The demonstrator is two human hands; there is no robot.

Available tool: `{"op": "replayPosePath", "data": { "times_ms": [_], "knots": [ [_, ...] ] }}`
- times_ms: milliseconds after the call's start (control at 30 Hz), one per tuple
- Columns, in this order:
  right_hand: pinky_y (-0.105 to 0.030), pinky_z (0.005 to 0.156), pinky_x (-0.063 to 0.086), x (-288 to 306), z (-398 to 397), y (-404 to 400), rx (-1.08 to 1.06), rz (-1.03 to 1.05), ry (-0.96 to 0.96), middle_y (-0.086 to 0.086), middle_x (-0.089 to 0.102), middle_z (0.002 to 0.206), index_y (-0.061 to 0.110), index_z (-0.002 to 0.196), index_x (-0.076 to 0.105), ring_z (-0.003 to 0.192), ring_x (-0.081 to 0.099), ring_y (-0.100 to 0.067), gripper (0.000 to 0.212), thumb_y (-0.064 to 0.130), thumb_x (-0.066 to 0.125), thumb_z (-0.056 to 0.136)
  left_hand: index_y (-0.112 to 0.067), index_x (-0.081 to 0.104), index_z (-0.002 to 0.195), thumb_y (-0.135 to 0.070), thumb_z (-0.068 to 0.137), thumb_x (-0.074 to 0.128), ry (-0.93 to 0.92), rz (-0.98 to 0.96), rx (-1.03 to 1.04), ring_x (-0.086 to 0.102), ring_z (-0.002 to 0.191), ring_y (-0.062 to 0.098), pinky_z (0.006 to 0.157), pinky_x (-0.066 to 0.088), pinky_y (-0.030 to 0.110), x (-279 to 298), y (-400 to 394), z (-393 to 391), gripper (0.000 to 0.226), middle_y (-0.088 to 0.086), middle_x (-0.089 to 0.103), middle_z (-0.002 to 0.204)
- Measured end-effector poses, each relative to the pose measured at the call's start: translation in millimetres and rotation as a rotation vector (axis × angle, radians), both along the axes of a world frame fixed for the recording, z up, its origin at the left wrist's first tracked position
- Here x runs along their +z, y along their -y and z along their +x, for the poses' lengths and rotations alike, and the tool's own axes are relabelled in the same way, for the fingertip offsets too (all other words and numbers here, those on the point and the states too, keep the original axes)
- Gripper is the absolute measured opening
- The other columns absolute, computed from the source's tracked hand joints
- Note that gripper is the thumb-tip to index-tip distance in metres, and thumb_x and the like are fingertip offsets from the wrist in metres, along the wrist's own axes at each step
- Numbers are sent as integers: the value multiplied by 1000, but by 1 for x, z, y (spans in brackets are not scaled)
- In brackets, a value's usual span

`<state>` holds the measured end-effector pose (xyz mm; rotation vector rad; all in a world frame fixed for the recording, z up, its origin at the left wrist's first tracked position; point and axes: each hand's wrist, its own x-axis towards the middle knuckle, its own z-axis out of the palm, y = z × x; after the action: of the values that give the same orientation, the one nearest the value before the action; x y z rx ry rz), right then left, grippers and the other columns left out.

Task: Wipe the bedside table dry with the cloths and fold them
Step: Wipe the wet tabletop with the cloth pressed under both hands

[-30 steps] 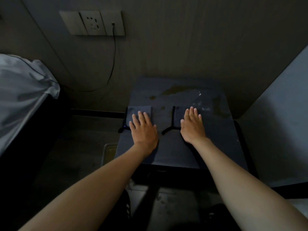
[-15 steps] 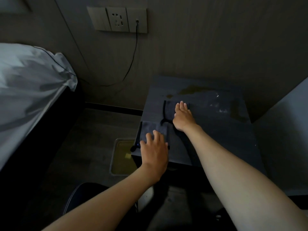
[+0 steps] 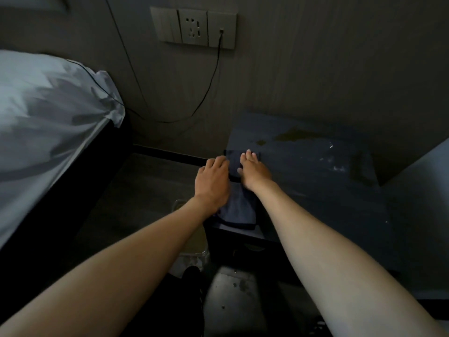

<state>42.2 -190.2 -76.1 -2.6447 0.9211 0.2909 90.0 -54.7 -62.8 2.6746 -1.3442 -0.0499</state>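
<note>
The dark bedside table [image 3: 315, 190] stands at centre right, with wet patches at its back [image 3: 298, 136] and right side [image 3: 336, 166]. Two dark blue cloths lie in a line along its left edge. The far cloth [image 3: 233, 164] lies flat, and the near cloth [image 3: 240, 210] reaches the front corner. My right hand [image 3: 255, 172] presses flat on the far cloth, fingers straight. My left hand [image 3: 213, 182] sits at the table's left edge, partly over the near cloth, its fingers curled over the far cloth's left border.
A bed with a white sheet [image 3: 48, 117] fills the left side. A wall socket [image 3: 194, 27] has a black cable [image 3: 211, 81] hanging from it. A clear tray [image 3: 192, 249] sits on the floor beside the table. A pale surface [image 3: 425, 181] borders the right.
My view has swung left. Both hands slid toward the table's left edge and came together. The right hand's cloth moved left with it and now lies just beyond the left one.
</note>
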Motion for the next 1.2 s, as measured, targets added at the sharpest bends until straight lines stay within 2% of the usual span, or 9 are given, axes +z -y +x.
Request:
{"op": "replayPosePath", "data": {
  "times_ms": [133,200,333,433,600,833,1067,1200],
  "knots": [
    [-38,120,16,-5,12,-6,4,-10,39,-10,0,166,7,157,12,153,2,-25,58,24,36,107,-18,25,155,-29,103,39,-73,40,-81,18,150,20,119,25,37,-11,18,23,56,-4,20,163],
    [-37,121,13,-7,20,-8,8,-6,53,-10,-2,166,7,158,9,153,-1,-24,57,21,32,108,-17,25,156,-30,104,37,-135,22,-72,16,151,19,120,24,35,-16,26,30,55,-3,21,163],
    [-36,123,7,-18,28,-15,-20,-70,66,-11,-8,166,5,158,0,153,-6,-23,59,18,27,107,-12,19,157,-19,104,43,-142,26,-81,12,152,19,121,21,30,-23,36,38,59,3,16,165],
    [-36,124,3,-23,27,-12,1,-128,43,-13,-13,165,3,157,-6,153,-10,-23,65,23,31,107,-8,13,158,-16,104,42,-98,29,-82,8,153,19,120,18,28,-26,42,38,61,7,11,165],
    [-35,124,0,-23,17,10,39,-96,43,-10,-15,165,5,157,-7,152,-13,-21,67,23,32,106,-7,10,157,-13,105,39,-41,56,-80,8,153,22,122,19,31,-28,63,28,60,10,9,165],
    [-34,123,-2,-25,-28,63,-64,-67,68,-8,-17,165,7,157,-8,152,-15,-19,69,24,34,106,-5,4,157,-14,107,30,-45,104,-180,2,153,23,119,20,32,-23,119,-10,57,9,3,166],
    [-35,124,-2,-25,-95,116,-156,-73,58,-6,-17,165,10,157,-8,152,-14,-18,70,26,35,106,0,0,155,-16,104,39,15,108,-284,3,153,26,123,6,31,-26,176,-72,66,16,3,165],
    [-35,123,-3,-25,-132,143,-194,-92,47,-6,-16,165,11,158,-8,152,-14,-17,70,28,37,106,1,0,155,-17,102,43,63,140,-358,6,153,28,124,10,36,-33,206,-104,71,19,6,164]
  ]
}}
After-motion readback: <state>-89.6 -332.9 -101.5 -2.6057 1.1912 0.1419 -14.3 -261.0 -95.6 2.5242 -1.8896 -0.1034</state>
